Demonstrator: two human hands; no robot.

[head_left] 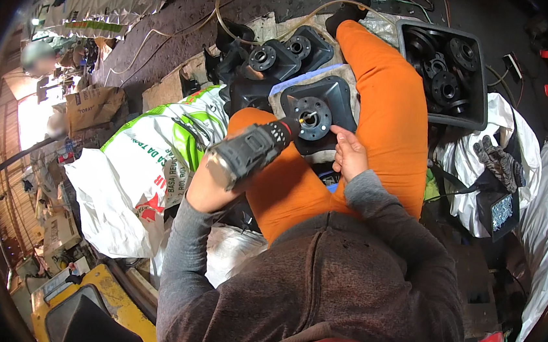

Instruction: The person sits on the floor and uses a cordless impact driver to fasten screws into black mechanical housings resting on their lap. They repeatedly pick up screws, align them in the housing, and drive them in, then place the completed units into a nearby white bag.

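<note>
Head view: the wearer's orange trousers [389, 83] spread wide across the middle, with a white printed sack [119, 193] bunched beside the left leg. Beyond the right knee stands a grey plastic crate [480, 91] loaded with black flanged hubs [447, 88]. Between the legs lies a black square-based housing [338, 98], its round, drilled flange [311, 132] facing up; more black housings [277, 60] cluster just past it. A cordless drill [252, 155] slants over the left thigh, chuck toward that flange. The left hand [209, 188] grips the drill from below (the tool's body hides most of its fingers). The right hand [352, 156] is at the flange's right side, index finger reaching to the rim, the others curled; whether they pinch anything, I cannot tell. Smallest is the drill's bit [302, 121], pointing at the flange's centre, contact unclear.
</note>
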